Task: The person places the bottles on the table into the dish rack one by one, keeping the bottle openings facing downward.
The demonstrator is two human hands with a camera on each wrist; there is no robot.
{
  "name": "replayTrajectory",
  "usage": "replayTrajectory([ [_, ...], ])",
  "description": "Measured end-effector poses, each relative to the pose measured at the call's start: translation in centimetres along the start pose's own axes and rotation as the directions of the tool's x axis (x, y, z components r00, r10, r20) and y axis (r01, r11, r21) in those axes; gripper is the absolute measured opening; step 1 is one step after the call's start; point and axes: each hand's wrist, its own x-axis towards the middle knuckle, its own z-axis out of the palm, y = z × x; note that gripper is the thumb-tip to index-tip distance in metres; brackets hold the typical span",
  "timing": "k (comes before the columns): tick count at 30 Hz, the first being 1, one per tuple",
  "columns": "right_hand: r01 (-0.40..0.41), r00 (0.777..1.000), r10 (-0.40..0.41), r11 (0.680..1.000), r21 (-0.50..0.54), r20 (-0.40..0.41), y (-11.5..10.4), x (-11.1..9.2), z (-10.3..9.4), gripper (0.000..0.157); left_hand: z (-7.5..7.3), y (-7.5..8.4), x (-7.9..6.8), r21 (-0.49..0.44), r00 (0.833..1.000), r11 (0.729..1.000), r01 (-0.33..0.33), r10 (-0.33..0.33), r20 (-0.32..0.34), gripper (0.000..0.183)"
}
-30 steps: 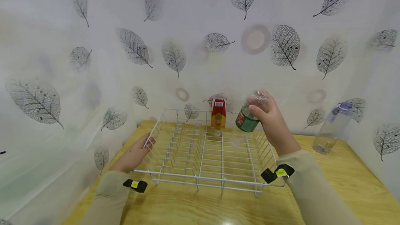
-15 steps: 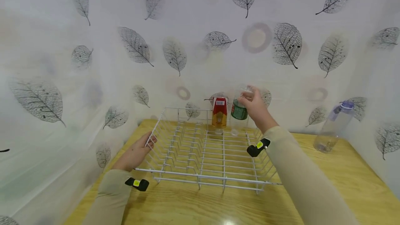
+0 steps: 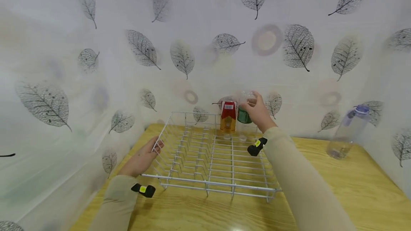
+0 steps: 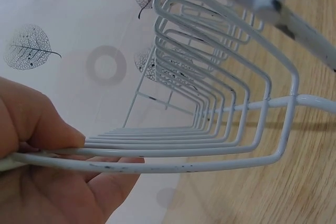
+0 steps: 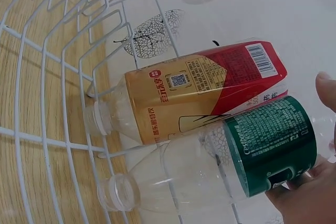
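Observation:
A white wire dish rack (image 3: 205,181) stands on the table. My left hand (image 3: 141,158) grips its left side; in the left wrist view the thumb lies over the wires (image 4: 173,167) and the fingers pass under them. At the rack's back, my right hand (image 3: 259,114) holds a clear plastic bottle with a green label (image 5: 273,145) by its base end. That bottle is upside down, its open neck (image 5: 122,192) down at the rack's wires. Close beside it, a bottle with a red and gold label (image 5: 205,87) also stands neck down, leaning near the back wires.
To the right of the rack, a clear bottle with a purple cap (image 3: 348,131) stands on the wooden table (image 3: 340,181). A pale curtain with printed leaves (image 3: 205,17) hangs close behind the rack and along the left side.
My right hand has carried the green-labelled bottle left and back, turning it upright on its neck beside the red and gold one. The left hand has stayed on the rack.

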Motion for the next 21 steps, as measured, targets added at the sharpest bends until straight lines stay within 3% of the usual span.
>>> replayTrajectory([
  [11, -0.027, 0.999, 0.024, 0.998, -0.059, -0.045, 0.29, 0.56, 0.02, 0.093, 0.0, 0.18, -0.01, -0.004, 1.0, 1.0, 0.002, -0.002, 0.001, 0.059],
  [21, -0.053, 0.998, 0.052, 0.997, -0.062, -0.024, 0.48, -0.18, -0.44, 0.096, 0.07, 0.45, -0.25, -0.042, 1.0, 0.999, -0.015, 0.015, 0.001, 0.059],
])
